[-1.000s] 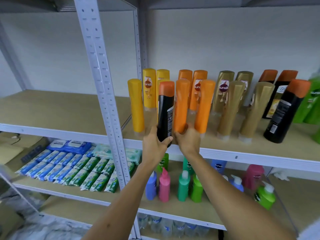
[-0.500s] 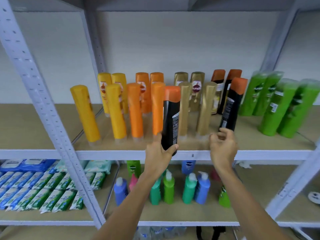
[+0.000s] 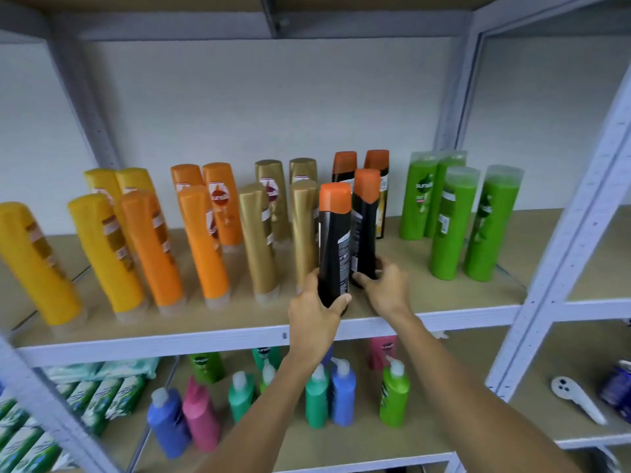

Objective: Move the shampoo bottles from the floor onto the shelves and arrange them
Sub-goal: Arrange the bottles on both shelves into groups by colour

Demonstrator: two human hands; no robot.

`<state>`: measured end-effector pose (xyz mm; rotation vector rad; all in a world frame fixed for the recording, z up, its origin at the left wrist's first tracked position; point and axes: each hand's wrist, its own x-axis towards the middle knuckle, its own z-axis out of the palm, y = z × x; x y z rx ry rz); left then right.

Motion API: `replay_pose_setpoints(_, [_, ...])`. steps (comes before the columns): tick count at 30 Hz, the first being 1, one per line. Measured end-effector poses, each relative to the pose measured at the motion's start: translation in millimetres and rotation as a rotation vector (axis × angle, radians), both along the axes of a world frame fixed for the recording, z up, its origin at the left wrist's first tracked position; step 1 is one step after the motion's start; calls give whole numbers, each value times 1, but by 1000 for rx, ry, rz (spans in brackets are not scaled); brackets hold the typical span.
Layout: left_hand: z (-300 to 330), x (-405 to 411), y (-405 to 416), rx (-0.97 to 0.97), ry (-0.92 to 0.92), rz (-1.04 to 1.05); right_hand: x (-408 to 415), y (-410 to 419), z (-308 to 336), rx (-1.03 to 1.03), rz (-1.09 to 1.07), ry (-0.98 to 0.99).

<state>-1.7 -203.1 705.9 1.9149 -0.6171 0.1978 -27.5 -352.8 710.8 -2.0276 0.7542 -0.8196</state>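
Note:
My left hand (image 3: 312, 319) grips the base of a black shampoo bottle with an orange cap (image 3: 334, 240), held upright at the front of the wooden shelf (image 3: 444, 288). Right beside it stands a second black orange-capped bottle (image 3: 365, 227), and my right hand (image 3: 384, 285) holds its base with thumb and fingers around it. Two more black bottles (image 3: 345, 165) stand behind. Rows of yellow bottles (image 3: 102, 247), orange bottles (image 3: 201, 240), gold bottles (image 3: 256, 233) and green bottles (image 3: 447, 220) stand on the same shelf.
Grey metal uprights (image 3: 580, 227) frame the shelf on both sides. The shelf below holds pump bottles (image 3: 341, 390) in blue, pink and green, and green-and-white packs (image 3: 92, 397) at the left. A white shower head (image 3: 573, 397) lies at lower right.
My left hand has carried its black bottle rightward until it stands beside the other black bottle. My right hand has closed on that bottle's base. The camera has panned right.

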Motion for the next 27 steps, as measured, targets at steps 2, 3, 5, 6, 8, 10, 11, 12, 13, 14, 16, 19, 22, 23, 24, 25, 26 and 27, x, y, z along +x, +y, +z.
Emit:
replay_pose_setpoints(2, [4, -6, -18, 7, 9, 47, 0, -3, -3, -18, -12, 8])
replay_pose_setpoints(3, [5, -7, -27, 0, 20, 54, 0, -4, -4, -23, -28, 16])
replay_pose_setpoints(5, [8, -8, -42, -17, 46, 61, -2, -8, -5, -35, -64, 27])
replay_pose_setpoints(6, [10, -7, -48, -22, 56, 66, -4, -12, -6, -50, -79, 33])
replay_pose_setpoints(8, [12, -4, -59, -10, 79, 88, -8, -20, -5, -82, -102, 56])
replay_pose_setpoints(10, [15, 1, -67, 31, 102, 103, -13, -29, -5, -76, -111, 78])
replay_pose_setpoints(11, [15, 5, -71, 48, 107, 88, -15, -32, -4, -70, -113, 86])
replay_pose_setpoints(12, [15, 8, -73, 62, 116, 59, -16, -34, -4, -69, -118, 90])
replay_pose_setpoints(13, [14, 12, -76, 73, 128, 26, -17, -35, -3, -67, -123, 89])
replay_pose_setpoints(14, [13, 15, -77, 93, 140, -5, -17, -36, -4, -66, -126, 83])
replay_pose_setpoints(16, [10, 19, -78, 139, 148, -39, -18, -35, -4, -66, -129, 77])
replay_pose_setpoints(19, [8, 22, -78, 139, 159, -29, -18, -35, -4, -65, -129, 71])
replay_pose_setpoints(22, [9, 23, -79, 134, 162, -7, -19, -34, -5, -75, -136, 75])
replay_pose_setpoints(23, [10, 22, -80, 136, 157, 0, -19, -33, -5, -82, -138, 73])
replay_pose_setpoints(24, [11, 22, -80, 140, 153, 7, -19, -33, -6, -87, -137, 70])
replay_pose_setpoints(25, [11, 22, -80, 142, 150, 13, -19, -33, -7, -91, -137, 67])
replay_pose_setpoints(26, [12, 22, -80, 145, 150, 20, -18, -33, -7, -94, -137, 67])
replay_pose_setpoints(27, [13, 22, -79, 149, 151, 24, -18, -33, -7, -97, -139, 69])
